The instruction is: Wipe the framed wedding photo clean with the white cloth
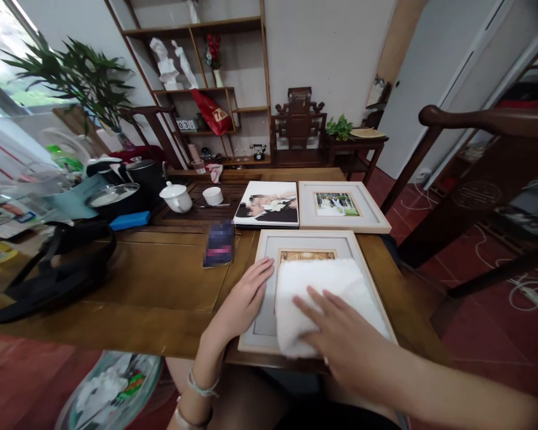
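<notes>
A picture frame (pixel 262 286) with a pale wooden edge lies flat at the table's front edge. Across most of its picture is spread a white cloth (pixel 341 275), so only the picture's top strip shows. My right hand (pixel 336 322) lies on the cloth, fingers stretched out and slightly blurred, pressing it against the frame. On the frame's left edge rests my left hand (pixel 251 292), its fingers extended and holding nothing. Behind lie a second frame (pixel 372 218) with an outdoor photo and a white-edged photo panel (pixel 269 206).
A phone (pixel 219 243) lies left of the frame. Farther left are a lidded white cup (pixel 176 197), a small white cup (pixel 213 196), a blue box (pixel 130 220) and a black strapped item (pixel 58 263). A waste bin (pixel 150 382) stands below; a wooden chair (pixel 466 179) is at right.
</notes>
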The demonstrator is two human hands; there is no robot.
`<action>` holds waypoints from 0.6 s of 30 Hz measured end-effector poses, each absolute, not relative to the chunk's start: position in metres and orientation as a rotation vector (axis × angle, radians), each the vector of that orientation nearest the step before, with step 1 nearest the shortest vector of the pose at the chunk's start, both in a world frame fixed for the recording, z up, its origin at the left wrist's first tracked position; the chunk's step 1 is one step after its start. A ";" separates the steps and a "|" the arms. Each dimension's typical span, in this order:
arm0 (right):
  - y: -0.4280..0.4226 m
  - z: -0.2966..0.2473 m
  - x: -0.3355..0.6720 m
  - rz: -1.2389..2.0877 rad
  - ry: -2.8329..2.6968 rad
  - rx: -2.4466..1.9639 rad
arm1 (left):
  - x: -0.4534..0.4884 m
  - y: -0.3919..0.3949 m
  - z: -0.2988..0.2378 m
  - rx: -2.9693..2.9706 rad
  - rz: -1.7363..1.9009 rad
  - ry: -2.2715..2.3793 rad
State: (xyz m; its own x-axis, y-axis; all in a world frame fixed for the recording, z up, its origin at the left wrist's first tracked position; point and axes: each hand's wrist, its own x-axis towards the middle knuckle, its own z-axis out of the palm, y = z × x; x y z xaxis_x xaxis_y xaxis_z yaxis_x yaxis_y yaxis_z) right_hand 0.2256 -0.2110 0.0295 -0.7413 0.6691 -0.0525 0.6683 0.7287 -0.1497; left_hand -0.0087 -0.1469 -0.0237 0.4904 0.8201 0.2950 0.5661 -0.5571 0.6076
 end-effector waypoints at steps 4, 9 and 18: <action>-0.231 0.044 0.232 0.461 -2.980 -1.041 | -0.009 -0.148 -0.023 2.300 0.810 1.168; -0.174 0.044 0.243 0.162 -2.859 -1.408 | -0.008 -0.148 -0.024 2.312 0.827 1.138; -0.171 0.037 0.180 -0.192 -2.931 -1.378 | -0.006 -0.149 -0.020 2.276 0.849 1.144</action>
